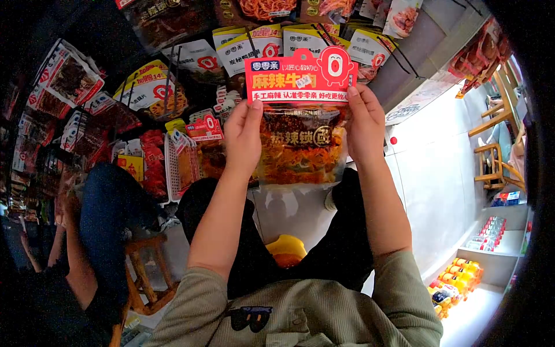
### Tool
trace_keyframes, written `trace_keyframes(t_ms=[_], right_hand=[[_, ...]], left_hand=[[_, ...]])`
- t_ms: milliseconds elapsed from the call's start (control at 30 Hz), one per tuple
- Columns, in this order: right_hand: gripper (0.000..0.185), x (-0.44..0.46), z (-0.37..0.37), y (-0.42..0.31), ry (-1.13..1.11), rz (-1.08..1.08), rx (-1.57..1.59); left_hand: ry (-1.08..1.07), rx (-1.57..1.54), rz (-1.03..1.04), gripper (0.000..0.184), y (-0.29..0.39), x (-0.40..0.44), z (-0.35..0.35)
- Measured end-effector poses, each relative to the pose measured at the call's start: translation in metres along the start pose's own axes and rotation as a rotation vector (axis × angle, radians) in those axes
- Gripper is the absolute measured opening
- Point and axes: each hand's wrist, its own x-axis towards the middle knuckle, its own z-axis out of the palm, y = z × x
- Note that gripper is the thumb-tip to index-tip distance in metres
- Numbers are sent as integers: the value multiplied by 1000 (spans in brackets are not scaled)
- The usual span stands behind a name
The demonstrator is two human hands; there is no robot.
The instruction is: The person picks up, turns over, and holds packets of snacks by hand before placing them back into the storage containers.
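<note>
Left hand point(243, 136) and right hand point(366, 126) pinch opposite upper edges of the pouch point(302, 130). Probably light, pliable, slippery; grip there.

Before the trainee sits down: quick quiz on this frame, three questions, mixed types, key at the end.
1. True or false: the left hand and the right hand both hold the red-topped packet.

2. Pick one. In the picture, where is the white basket relative to the packet?
A) To its left
B) To its right
C) Directly above it

3. Fill in: in each hand's grip, the digit lying on the packet's printed front is the ____.

Key:
1. True; one hand on each side edge.
2. A.
3. Thumb.
</note>
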Motion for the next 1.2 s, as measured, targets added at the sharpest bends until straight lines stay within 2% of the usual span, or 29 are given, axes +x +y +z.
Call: trace_keyframes(t_ms=[200,267,500,567,767,1000,1200], right_hand=[[21,-4,1,-2,109,16,69],[21,-5,-3,-1,119,117,102],[24,-7,0,0,77,141,192],[26,-6,-3,3,92,229,183],[28,-8,-4,6,16,221,115],[27,-9,-2,2,26,266,57],[27,-8,1,4,-41,241,195]], left_hand=[[35,-11,-28,23,3,-2,4],[25,-14,-52,22,4,-2,2],[19,-44,-40,22,5,-5,-2],[33,-57,-34,22,4,-4,-2],[37,-102,-67,23,4,-4,-4],[0,-74,-59,23,4,-4,-8],[37,-41,-72,24,8,-5,-8]])
